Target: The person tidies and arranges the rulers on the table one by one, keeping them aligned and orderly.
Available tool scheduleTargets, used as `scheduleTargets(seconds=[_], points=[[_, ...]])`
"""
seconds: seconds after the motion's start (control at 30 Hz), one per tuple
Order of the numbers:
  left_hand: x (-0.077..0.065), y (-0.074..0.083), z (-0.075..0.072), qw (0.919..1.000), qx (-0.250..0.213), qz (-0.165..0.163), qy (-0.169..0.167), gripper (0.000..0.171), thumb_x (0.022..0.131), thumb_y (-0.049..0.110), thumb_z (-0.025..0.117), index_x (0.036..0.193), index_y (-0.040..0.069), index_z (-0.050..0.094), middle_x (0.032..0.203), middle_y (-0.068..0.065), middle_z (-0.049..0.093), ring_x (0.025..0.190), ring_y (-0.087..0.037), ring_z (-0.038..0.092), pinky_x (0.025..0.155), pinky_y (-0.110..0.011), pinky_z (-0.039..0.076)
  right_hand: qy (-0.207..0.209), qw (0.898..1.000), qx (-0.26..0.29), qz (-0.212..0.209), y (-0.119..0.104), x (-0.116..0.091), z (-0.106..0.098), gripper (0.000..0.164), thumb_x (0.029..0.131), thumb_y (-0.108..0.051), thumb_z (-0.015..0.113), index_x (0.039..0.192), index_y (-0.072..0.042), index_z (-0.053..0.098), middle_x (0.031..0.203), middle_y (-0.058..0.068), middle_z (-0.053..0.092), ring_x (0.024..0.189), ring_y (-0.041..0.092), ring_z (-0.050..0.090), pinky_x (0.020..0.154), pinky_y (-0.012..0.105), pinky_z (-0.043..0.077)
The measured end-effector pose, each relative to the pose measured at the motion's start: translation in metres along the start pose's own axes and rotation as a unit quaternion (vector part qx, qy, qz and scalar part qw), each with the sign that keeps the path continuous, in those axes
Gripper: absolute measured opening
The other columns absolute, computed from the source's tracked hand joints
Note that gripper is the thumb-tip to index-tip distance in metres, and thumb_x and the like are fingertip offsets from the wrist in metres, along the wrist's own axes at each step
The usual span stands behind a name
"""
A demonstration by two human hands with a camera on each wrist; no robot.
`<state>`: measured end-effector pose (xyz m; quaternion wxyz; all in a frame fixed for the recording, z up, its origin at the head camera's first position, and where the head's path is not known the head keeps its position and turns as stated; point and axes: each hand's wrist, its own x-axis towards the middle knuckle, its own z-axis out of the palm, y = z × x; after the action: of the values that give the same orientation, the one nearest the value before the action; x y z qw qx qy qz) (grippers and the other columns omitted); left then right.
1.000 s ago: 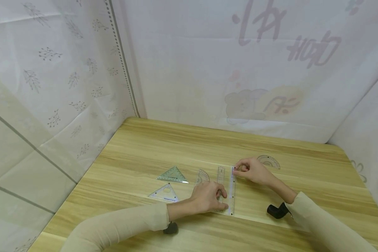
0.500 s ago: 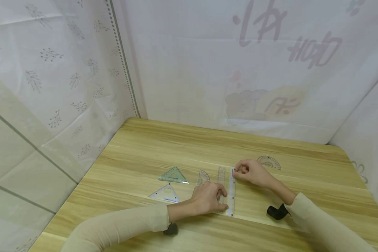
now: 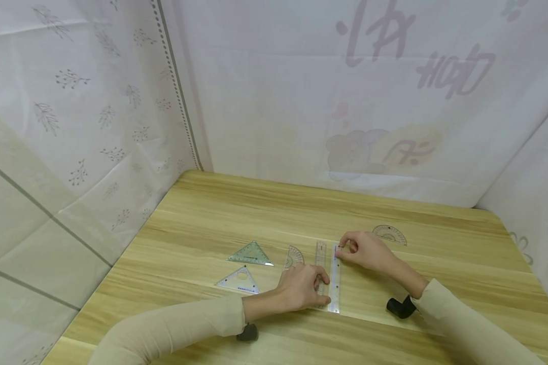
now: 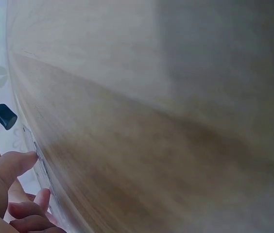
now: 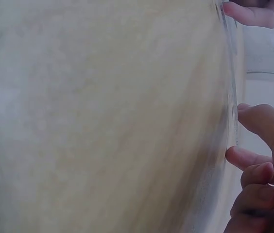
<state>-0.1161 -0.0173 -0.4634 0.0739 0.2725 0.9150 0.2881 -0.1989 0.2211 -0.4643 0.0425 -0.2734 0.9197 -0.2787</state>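
Near the middle of the desk (image 3: 237, 208), a lavender-striped ruler (image 3: 335, 278) lies flat beside a clear ruler (image 3: 321, 252). The left hand (image 3: 301, 287) reaches across the clear one, thumb and forefinger spread at the striped ruler's edge. The right hand (image 3: 370, 251) has bent thumb and forefinger at its far end; whether they pinch cannot be told. Left of both rulers sits a green triangle (image 3: 251, 254).

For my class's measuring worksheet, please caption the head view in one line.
Left hand and right hand touch a clear ruler on a wooden table, near triangles and protractors.
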Motion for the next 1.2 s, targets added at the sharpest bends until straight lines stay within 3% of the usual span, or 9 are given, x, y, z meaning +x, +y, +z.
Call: scheduleTargets(seconds=[0.23,0.43,0.63,0.93,1.2], points=[[0.002,0.001,0.0,1.0,-0.006,-0.005,-0.001,0.029,0.077,0.029,0.091,0.097,0.016,0.075,0.06,0.015,0.046,0.047,0.002,0.037,0.041,-0.016,0.033,-0.002,1.0,-0.018,0.004,-0.002,-0.001,-0.001,0.026,0.089,-0.035,0.081,0.098,-0.014,0.07,0.059,-0.011,0.046,0.049,0.005,0.038,0.05,0.026,0.035],[0.005,0.001,-0.004,0.9997,-0.02,-0.005,0.009,0.027,0.079,0.031,0.09,0.098,0.017,0.075,0.059,0.016,0.045,0.045,0.002,0.034,0.041,-0.015,0.031,-0.01,0.998,0.062,-0.001,0.008,-0.001,-0.004,0.028,0.089,-0.034,0.082,0.102,-0.012,0.071,0.059,-0.008,0.043,0.049,0.004,0.035,0.052,0.026,0.037],[0.008,0.0,-0.011,0.9972,-0.072,0.011,0.012,0.03,0.082,0.027,0.089,0.103,0.011,0.074,0.057,0.014,0.043,0.043,0.002,0.033,0.041,-0.013,0.03,-0.012,0.991,0.128,-0.04,0.017,-0.001,-0.011,0.03,0.091,-0.028,0.081,0.106,-0.005,0.07,0.061,-0.007,0.042,0.05,0.004,0.035,0.053,0.027,0.041],[0.012,0.0,-0.014,0.9922,-0.125,0.002,0.0,0.034,0.086,0.027,0.086,0.111,0.01,0.072,0.059,0.012,0.048,0.044,0.0,0.037,0.041,-0.016,0.03,-0.02,0.988,0.141,-0.056,0.022,-0.007,-0.014,0.029,0.092,-0.021,0.079,0.111,-0.001,0.069,0.063,-0.007,0.044,0.052,0.005,0.037,0.055,0.027,0.041],[0.022,0.006,-0.018,0.9937,-0.107,0.024,-0.024,0.035,0.089,0.027,0.082,0.117,0.01,0.069,0.065,0.013,0.054,0.048,-0.001,0.043,0.046,-0.017,0.038,0.001,0.992,0.106,-0.07,0.024,-0.015,-0.023,0.028,0.091,-0.02,0.08,0.111,-0.002,0.07,0.064,-0.01,0.045,0.052,0.004,0.036,0.055,0.027,0.042]])
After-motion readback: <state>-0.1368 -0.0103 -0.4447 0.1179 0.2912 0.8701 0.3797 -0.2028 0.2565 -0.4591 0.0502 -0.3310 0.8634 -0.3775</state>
